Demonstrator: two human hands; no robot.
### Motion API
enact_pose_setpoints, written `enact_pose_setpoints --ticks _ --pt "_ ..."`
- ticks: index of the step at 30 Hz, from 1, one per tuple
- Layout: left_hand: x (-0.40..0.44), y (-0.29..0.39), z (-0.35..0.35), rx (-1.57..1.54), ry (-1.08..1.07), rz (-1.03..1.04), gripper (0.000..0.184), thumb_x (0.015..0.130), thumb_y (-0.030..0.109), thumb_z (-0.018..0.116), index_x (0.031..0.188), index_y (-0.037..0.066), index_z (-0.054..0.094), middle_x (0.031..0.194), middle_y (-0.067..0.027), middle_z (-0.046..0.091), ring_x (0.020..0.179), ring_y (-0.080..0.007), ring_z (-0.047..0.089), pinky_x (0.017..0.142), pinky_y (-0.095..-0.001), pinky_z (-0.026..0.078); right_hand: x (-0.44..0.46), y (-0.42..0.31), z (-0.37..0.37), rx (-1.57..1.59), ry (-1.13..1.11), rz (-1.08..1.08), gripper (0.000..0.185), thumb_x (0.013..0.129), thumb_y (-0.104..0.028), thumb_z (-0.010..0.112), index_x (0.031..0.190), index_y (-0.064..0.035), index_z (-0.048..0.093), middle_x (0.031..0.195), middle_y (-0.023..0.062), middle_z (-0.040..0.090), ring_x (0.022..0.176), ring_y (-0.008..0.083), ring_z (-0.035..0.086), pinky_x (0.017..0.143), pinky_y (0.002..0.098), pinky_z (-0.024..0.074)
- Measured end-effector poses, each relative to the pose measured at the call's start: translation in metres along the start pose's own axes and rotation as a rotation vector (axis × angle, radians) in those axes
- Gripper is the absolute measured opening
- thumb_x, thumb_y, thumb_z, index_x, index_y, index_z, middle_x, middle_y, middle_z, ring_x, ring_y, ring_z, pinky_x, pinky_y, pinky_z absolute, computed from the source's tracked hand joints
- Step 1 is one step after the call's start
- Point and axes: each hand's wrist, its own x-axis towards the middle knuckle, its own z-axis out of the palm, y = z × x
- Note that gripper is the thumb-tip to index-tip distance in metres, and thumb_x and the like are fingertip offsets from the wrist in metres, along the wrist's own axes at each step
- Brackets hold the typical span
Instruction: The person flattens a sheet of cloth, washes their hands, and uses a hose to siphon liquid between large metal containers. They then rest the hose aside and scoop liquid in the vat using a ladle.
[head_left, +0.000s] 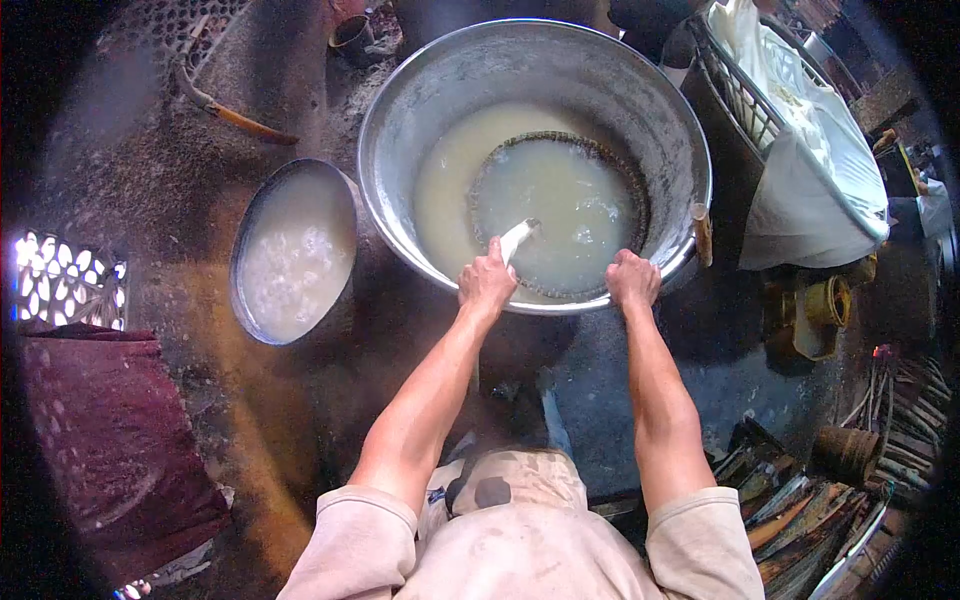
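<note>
A wide metal basin (375,165) holds cloudy, pale liquid. In it lies a round woven basket (640,190), its dark rim showing around more cloudy liquid. My left hand (487,278) is closed on a white scoop-like object (517,240), whose far end reaches the liquid inside the basket; its exact kind I cannot make out. My right hand (633,278) is closed at the near right edge of the basket, by the basin's rim, and appears to grip the basket rim. Its fingertips are hidden.
To the left stands a second metal tub (240,235) of whitish liquid. A curved wooden-handled tool (245,122) lies beyond it. White cloth (820,190) drapes a slatted basket at the right. Firewood (800,515) is piled at the lower right, and dark red cloth (115,430) hangs at the left.
</note>
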Motion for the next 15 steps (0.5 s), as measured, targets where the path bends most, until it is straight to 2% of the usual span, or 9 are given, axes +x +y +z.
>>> enact_pose_setpoints --ticks 4,10,13,15 --pt "-0.0025 0.0025 -0.0044 0.0 -0.009 -0.002 0.056 0.084 0.027 0.062 0.135 0.012 0.042 0.093 -0.0227 0.068 0.09 -0.0415 0.066 0.079 -0.0511 0.052 0.0006 0.0004 0.0026 -0.001 0.01 0.002 0.021 0.077 -0.02 0.054 0.086 -0.0106 0.07 0.084 0.0176 0.07 0.083 0.0333 0.068 0.082 0.0434 0.0467" --pt "-0.0002 0.0002 -0.0008 0.023 -0.018 0.001 0.055 0.086 0.028 0.061 0.135 0.012 0.042 0.095 -0.0231 0.067 0.092 -0.0422 0.065 0.08 -0.0513 0.052 0.0004 -0.0021 -0.0017 0.012 -0.018 0.021 0.02 0.077 -0.021 0.055 0.085 -0.0104 0.07 0.083 0.017 0.07 0.084 0.0328 0.068 0.085 0.0427 0.0461" --pt "-0.0003 0.001 -0.0025 0.005 0.005 0.017 0.056 0.085 0.028 0.062 0.135 0.013 0.042 0.091 -0.0263 0.066 0.088 -0.0442 0.065 0.076 -0.0523 0.053 0.0015 -0.0014 -0.0002 -0.01 -0.042 0.023 0.02 0.077 -0.021 0.056 0.085 -0.0104 0.07 0.084 0.0165 0.07 0.084 0.0323 0.068 0.085 0.0425 0.0458" --pt "-0.0005 0.0027 -0.0043 0.018 -0.039 -0.009 0.055 0.086 0.029 0.061 0.134 0.011 0.042 0.095 -0.0235 0.067 0.092 -0.0418 0.065 0.081 -0.051 0.052 0.0012 -0.0013 0.0005 -0.021 -0.031 0.013 0.02 0.077 -0.021 0.056 0.085 -0.0104 0.07 0.084 0.0164 0.07 0.084 0.032 0.068 0.084 0.0425 0.0459"
